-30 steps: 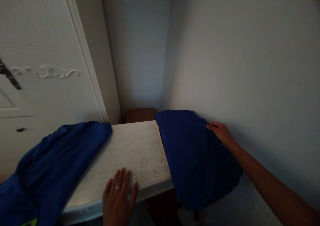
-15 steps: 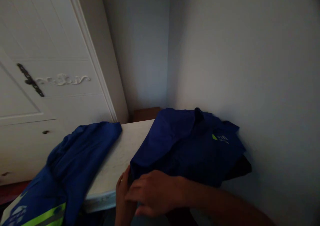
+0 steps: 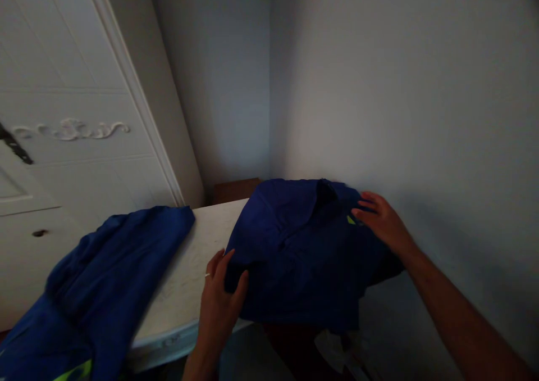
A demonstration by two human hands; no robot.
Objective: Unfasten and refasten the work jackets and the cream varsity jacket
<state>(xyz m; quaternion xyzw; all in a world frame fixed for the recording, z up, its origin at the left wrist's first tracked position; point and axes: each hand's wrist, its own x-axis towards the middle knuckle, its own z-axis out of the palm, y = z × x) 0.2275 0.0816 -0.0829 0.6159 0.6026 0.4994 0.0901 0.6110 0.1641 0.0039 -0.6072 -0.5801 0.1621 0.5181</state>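
A dark blue garment (image 3: 295, 268) with a small lime-green patch lies rumpled at the right end of a white table (image 3: 177, 302). At its left edge is my left hand (image 3: 221, 296), a ring on one finger, its thumb and fingers apart against the cloth. My right hand (image 3: 385, 223) rests at the garment's far right side by the wall, fingers stretched over the fabric near the green patch. Neither hand visibly grips the cloth. Another blue garment (image 3: 113, 263) with a lime-green stripe is spread on the left part of the table.
A white cabinet (image 3: 84, 184) with carved trim stands behind on the left. Grey wall (image 3: 400, 89) closes off the right side and back corner. A brown box-like object (image 3: 236, 190) sits in the corner behind the table. Below the table's front edge things are dim.
My right hand has moved from beside my left hand to the garment's far right side. My left hand's fingers have spread. The garment has shifted slightly, and the camera view has turned right.
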